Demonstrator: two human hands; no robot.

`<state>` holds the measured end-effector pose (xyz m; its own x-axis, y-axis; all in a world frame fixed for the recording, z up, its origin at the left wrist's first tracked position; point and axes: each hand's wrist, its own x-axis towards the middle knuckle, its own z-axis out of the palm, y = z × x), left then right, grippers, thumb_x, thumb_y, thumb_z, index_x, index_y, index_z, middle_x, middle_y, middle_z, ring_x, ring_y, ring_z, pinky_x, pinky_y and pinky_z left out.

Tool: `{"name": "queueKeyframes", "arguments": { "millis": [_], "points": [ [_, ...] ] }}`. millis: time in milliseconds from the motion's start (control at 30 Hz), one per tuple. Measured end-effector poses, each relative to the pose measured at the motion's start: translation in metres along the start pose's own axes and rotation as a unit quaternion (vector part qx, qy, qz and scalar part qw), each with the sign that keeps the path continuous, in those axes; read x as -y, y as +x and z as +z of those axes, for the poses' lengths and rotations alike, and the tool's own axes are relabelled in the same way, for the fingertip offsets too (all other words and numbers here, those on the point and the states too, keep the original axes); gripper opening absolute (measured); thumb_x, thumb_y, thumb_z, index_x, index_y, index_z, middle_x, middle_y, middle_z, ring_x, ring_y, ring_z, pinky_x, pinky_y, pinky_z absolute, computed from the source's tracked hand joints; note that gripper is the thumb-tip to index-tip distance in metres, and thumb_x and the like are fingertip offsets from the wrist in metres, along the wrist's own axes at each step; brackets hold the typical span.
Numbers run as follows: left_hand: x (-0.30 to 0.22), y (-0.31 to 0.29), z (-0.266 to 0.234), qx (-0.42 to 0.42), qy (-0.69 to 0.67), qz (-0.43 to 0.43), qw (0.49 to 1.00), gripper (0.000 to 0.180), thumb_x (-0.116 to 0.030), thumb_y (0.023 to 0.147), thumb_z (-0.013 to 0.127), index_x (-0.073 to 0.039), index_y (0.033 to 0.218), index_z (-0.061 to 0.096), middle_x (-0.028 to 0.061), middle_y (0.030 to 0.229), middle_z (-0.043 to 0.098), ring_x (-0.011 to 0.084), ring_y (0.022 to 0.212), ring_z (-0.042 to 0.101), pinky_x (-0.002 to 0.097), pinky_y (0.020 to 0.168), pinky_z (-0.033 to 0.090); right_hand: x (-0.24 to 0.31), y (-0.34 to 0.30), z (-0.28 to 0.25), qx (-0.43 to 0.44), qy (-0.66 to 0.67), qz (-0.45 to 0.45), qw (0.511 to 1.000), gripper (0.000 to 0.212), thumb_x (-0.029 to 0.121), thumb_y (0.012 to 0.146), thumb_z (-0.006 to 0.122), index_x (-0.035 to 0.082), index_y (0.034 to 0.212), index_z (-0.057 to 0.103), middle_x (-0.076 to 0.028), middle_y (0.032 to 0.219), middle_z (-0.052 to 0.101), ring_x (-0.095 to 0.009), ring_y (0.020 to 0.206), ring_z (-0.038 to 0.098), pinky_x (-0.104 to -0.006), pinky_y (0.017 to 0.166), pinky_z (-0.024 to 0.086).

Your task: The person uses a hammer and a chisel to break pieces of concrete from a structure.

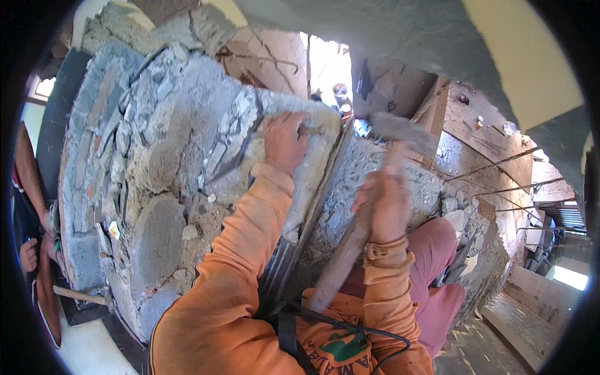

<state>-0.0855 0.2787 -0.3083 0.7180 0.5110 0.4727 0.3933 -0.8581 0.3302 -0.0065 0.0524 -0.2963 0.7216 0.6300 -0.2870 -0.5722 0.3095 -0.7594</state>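
"How does the left hand (286, 140) look?"
"Its fingers curl around a short rod (314, 130), perhaps a chisel; motion blur makes that hard to tell. Broken concrete (181, 125) lies beside it."
"And the right hand (386, 205)?"
"Wrapped round a hammer (350, 249), whose blurred head is just right of the rod."
"Anyone else?"
"Another person's hands (29, 255), at the far left."

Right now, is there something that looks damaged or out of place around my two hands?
Yes. Left of your left hand, the concrete is cracked and crumbled into loose chunks, not smooth. Further right than your right hand, which holds a hammer, bare metal rods stick out, uncovered by concrete.
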Motion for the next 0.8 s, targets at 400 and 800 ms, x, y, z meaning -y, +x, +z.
{"name": "queueKeyframes", "arguments": {
  "millis": [400, 800],
  "points": [
    [-0.014, 0.009, 0.000, 0.028, -0.004, -0.009, 1.000, 0.029, -0.004, 0.068, 0.064, -0.013, 0.095, 0.068, 0.0077, 0.087, 0.064, 0.0296, 0.088, 0.061, 0.0438, 0.083, 0.038, -0.024, -0.002, 0.000, 0.023, -0.184, -0.014, 0.983, 0.028, 0.032, 0.101, 0.046, 0.005, 0.106, 0.048, -0.004, 0.068, 0.052, -0.014, 0.053, 0.054, -0.0312, 0.043, 0.046],
    [-0.002, 0.000, 0.001, 0.024, 0.017, -0.026, 0.999, 0.027, -0.004, 0.068, 0.064, -0.013, 0.093, 0.069, 0.0078, 0.086, 0.066, 0.0286, 0.088, 0.062, 0.0426, 0.082, 0.039, 0.001, 0.003, 0.048, -0.009, -0.134, 0.104, 0.986, 0.022, 0.029, 0.100, 0.048, 0.007, 0.103, 0.046, -0.005, 0.067, 0.051, -0.016, 0.046, 0.052, -0.0310, 0.041, 0.047]
  ]
}}
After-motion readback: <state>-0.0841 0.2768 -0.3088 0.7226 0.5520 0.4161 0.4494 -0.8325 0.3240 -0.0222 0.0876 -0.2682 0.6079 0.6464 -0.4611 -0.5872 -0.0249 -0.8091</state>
